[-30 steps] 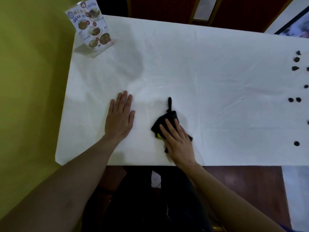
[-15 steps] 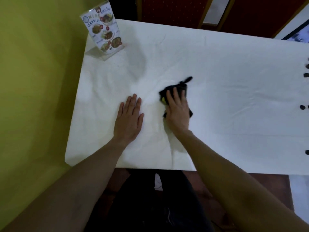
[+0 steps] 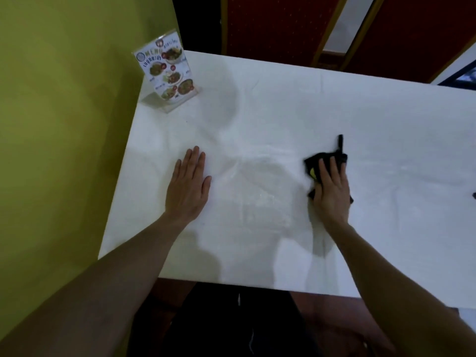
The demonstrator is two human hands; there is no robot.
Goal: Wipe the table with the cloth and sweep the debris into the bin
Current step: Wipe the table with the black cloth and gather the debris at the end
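A white-covered table (image 3: 283, 104) fills the view. My right hand (image 3: 332, 191) presses flat on a black cloth (image 3: 313, 163) with a yellow patch, right of the table's middle; a thin black strip of the cloth sticks up beyond my fingers. My left hand (image 3: 188, 186) lies flat and palm down on the tablecloth, fingers together, holding nothing, well left of the cloth. One dark piece of debris (image 3: 474, 195) shows at the right edge. No bin is in view.
A clear menu stand (image 3: 167, 73) with food pictures stands at the table's far left corner. A yellow-green wall (image 3: 64, 124) runs along the left side. Red chair backs (image 3: 270, 27) stand behind the far edge. Creases ripple the tablecloth between my hands.
My right hand has slid the cloth away from me, then to the right, away from my left hand. My left hand has stayed flat in place. The view has shifted left, hiding most debris.
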